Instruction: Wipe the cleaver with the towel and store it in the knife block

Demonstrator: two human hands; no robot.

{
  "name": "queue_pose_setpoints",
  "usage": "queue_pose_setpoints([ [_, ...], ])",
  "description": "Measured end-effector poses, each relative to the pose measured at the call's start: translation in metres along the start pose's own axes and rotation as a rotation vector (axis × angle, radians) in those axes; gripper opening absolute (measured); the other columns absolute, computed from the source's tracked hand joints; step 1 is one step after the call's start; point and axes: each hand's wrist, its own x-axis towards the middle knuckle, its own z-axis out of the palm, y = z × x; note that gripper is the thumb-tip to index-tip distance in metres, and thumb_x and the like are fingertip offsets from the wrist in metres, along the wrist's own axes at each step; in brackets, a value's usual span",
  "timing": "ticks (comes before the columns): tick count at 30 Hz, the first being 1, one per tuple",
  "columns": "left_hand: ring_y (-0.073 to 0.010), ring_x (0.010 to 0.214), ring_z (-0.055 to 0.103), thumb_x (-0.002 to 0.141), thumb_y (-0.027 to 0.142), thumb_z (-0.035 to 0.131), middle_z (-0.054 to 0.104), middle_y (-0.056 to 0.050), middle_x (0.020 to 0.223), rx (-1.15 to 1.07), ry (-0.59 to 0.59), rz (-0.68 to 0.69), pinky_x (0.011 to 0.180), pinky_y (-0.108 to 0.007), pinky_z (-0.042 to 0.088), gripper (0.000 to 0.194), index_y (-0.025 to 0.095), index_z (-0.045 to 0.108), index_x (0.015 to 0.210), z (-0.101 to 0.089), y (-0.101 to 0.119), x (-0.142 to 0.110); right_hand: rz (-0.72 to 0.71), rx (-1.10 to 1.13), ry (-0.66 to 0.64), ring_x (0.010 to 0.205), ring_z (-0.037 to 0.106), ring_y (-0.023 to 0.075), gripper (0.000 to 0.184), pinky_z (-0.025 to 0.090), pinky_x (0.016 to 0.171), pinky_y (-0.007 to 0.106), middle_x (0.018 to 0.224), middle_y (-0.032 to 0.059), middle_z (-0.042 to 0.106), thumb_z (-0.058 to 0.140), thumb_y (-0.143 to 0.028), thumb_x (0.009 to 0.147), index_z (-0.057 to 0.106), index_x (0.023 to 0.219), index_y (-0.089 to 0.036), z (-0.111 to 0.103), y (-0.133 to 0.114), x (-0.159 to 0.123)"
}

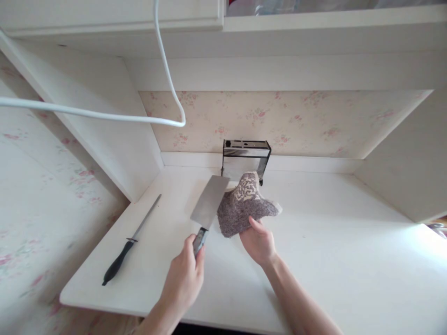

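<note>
My left hand (pixel 186 273) is closed round the handle of a cleaver (pixel 210 201), whose broad metal blade points up and away over the white table. In my right hand (pixel 259 242) is a grey and cream patterned cloth (pixel 240 204), gripped at its lower edge with the thumb on top. The cloth spreads beside the blade's right edge; whether the two touch I cannot tell. Fingers of my right hand are hidden beneath the cloth. To the left lies a sharpening steel (pixel 134 235) with a black handle.
A metal knife block or holder (pixel 245 156) stands at the back against the wall, partly behind the cloth. A white cable (pixel 167 79) hangs in front at upper left. White cabinet panels flank the table (pixel 331 260), with a shelf (pixel 314 42) overhead.
</note>
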Motion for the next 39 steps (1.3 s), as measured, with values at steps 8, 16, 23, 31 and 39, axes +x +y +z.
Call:
queue_pose_setpoints([
  [8,-0.0238,0.081,0.071,0.095,0.023,0.043,0.07,-0.01,0.092,0.002,0.159,0.299,0.063,-0.031,0.053,0.02,0.018,0.043,0.115,0.05,0.031,0.002,0.085,0.057,-0.027,0.11,0.062,0.026,0.033,0.047,0.099,0.045,0.113,0.0006,0.071,0.059,-0.056,0.08,0.073,0.094,-0.03,-0.001,-0.018,-0.004],
  [16,-0.0213,0.079,0.067,0.086,0.005,0.047,0.065,-0.007,0.092,0.318,0.21,0.48,0.059,-0.03,0.054,0.028,0.015,0.047,0.113,0.045,0.025,0.007,0.083,0.022,0.056,0.105,0.064,0.0249,0.044,0.052,0.092,0.042,0.109,-0.0014,0.072,0.072,-0.066,0.066,0.073,0.092,-0.031,-0.018,-0.012,-0.006],
  [23,-0.0212,0.081,0.066,0.085,0.002,0.047,0.066,-0.009,0.096,0.447,0.196,0.543,0.058,-0.03,0.056,0.029,0.012,0.05,0.112,0.043,0.025,0.009,0.086,0.024,0.153,0.072,0.068,0.0172,0.038,0.057,0.071,0.029,0.078,-0.0018,0.074,0.092,-0.037,0.043,0.073,0.074,-0.025,-0.012,0.001,-0.008],
  [31,-0.0201,0.077,0.067,0.083,0.001,0.046,0.066,-0.008,0.097,0.4,0.124,0.55,0.057,-0.029,0.057,0.03,0.014,0.049,0.109,0.067,0.034,0.002,0.138,-0.058,0.266,0.074,0.07,0.0185,0.032,0.057,0.068,0.028,0.088,0.0025,0.075,0.083,-0.022,0.06,0.071,0.089,-0.02,-0.008,0.016,-0.006],
  [39,-0.0207,0.085,0.068,0.082,-0.001,0.04,0.067,-0.011,0.107,0.45,-0.032,0.616,0.063,-0.03,0.058,0.041,0.013,0.047,0.119,0.058,0.015,-0.004,0.12,0.009,0.416,0.074,0.072,0.0239,0.028,0.06,0.07,0.035,0.083,0.0044,0.077,0.081,-0.028,0.06,0.072,0.085,-0.019,-0.028,-0.012,0.014],
])
